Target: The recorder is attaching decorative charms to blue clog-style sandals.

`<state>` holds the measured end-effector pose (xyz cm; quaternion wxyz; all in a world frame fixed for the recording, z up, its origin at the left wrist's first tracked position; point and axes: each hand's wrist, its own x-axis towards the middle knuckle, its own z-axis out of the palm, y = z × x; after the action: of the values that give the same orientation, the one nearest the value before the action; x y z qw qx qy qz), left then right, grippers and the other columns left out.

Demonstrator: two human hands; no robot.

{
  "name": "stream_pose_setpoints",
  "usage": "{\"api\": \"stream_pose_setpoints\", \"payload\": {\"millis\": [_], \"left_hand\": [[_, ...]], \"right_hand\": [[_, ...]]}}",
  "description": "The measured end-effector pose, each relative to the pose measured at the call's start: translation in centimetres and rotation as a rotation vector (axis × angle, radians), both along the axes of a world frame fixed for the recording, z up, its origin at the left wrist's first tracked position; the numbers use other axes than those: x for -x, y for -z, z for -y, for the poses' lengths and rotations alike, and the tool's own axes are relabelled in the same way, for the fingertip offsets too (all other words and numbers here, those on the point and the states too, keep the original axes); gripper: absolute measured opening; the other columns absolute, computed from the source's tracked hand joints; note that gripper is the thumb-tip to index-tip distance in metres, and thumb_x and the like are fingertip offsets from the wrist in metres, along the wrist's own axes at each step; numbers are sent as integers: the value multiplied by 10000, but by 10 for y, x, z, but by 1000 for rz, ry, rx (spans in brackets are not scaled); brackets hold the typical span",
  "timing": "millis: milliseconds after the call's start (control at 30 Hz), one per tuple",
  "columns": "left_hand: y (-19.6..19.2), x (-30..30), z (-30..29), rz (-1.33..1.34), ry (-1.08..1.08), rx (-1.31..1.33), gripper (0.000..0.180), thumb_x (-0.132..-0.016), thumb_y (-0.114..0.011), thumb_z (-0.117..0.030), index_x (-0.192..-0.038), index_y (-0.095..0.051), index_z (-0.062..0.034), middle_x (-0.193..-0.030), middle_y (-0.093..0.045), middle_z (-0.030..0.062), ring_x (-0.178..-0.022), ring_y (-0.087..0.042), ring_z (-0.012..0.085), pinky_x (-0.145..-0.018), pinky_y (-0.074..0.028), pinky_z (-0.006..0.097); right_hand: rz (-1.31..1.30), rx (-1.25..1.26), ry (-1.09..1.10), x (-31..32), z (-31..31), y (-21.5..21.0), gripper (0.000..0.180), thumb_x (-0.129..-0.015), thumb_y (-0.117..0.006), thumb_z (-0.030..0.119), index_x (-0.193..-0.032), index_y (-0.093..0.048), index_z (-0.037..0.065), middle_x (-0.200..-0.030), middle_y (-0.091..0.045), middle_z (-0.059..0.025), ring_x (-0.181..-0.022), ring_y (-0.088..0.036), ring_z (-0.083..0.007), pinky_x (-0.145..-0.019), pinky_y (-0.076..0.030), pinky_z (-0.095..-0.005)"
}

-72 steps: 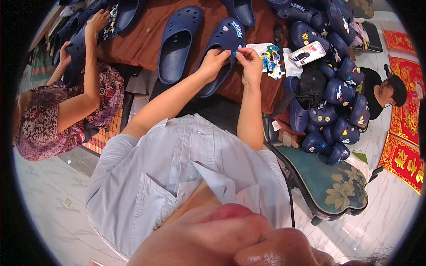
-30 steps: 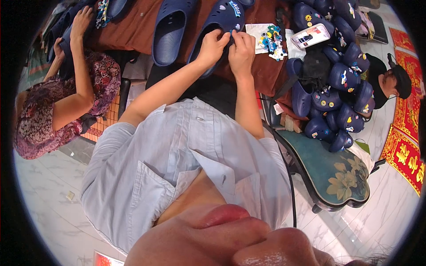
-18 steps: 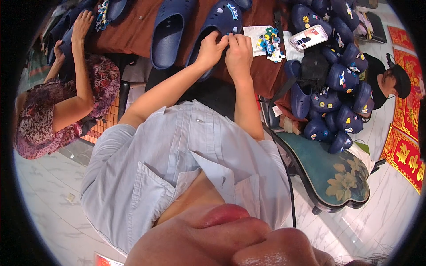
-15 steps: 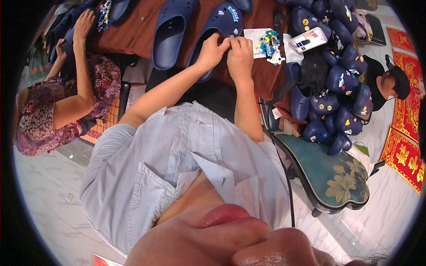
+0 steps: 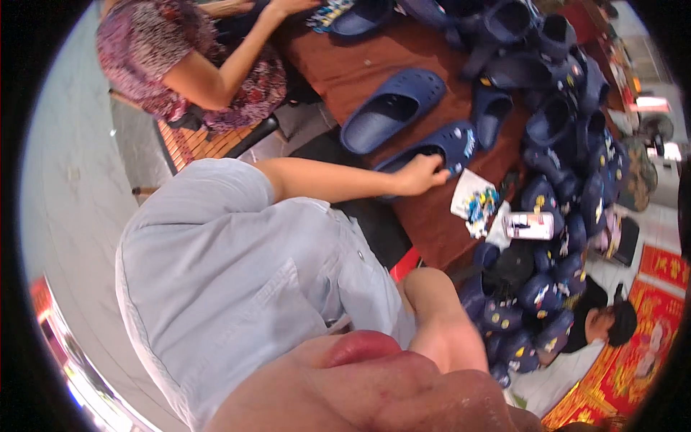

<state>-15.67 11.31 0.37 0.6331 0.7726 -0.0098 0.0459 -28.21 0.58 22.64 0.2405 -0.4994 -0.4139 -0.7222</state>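
Observation:
My left hand (image 5: 421, 175) grips the near side of a dark blue clog (image 5: 450, 141), its fingers curled at the clog's opening. Light blue and white charms sit on the toe of that clog. My right hand (image 5: 453, 345) is raised close to my face; it is blurred and its fingers are hidden. A second, plain blue clog (image 5: 407, 97) lies just beyond the first. To the right of my left hand, a heap of small blue, yellow and white shoe charms (image 5: 481, 207) rests on white paper (image 5: 464, 189).
A brown cloth (image 5: 338, 61) covers the table. A lit phone (image 5: 529, 225) leans by many decorated blue clogs (image 5: 547, 295) piled along the right side. At the far left another person (image 5: 191, 61) in a patterned top works; someone in a black cap (image 5: 622, 322) is at the right.
My view has swung round, so the table appears turned. My right hand has left the clog and come up toward my face. My left hand stays at the clog.

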Motion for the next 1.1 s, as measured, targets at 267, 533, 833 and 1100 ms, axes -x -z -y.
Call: {"api": "stream_pose_setpoints", "payload": {"millis": [267, 533, 833, 1100], "left_hand": [[-21, 4, -10, -60, 235, -91, 402, -894, -568, -308, -1056, -500, 53, -894, -619, 306, -861, -617, 439, -740, -486, 456], [-58, 24, -65, -23, 538, -104, 411, -856, -567, -137, -1241, -489, -16, -937, -645, 162, -856, -646, 266, -772, -499, 357], [-73, 33, -115, -47, 478, 100, 245, -920, -567, -107, -1143, -579, -7, -1010, -650, 95, -966, -615, 158, -873, -487, 297], [-54, 12, -134, 73, 162, -56, 220, -877, -568, -42, -1088, -622, -17, -1000, -669, 89, -953, -629, 152, -844, -492, 286]], "right_hand": [[151, -141, -271, -31, -17, 8, 183, -929, -492, 283, -1015, -618, 181, -1036, -628, -21, -1145, -494, -161, -1027, -334, -376], [228, -191, -391, -42, -20, 13, 186, -932, -490, 285, -1002, -621, 173, -1039, -628, -29, -1131, -506, -164, -1018, -347, -377], [242, -194, -496, -31, -19, 8, 190, -936, -488, 287, -988, -623, 164, -1042, -628, -39, -1114, -519, -166, -1008, -361, -379], [250, -218, -559, -21, -24, 4, 196, -939, -486, 288, -975, -626, 156, -1045, -628, -47, -1100, -531, -169, -999, -374, -381]]}}
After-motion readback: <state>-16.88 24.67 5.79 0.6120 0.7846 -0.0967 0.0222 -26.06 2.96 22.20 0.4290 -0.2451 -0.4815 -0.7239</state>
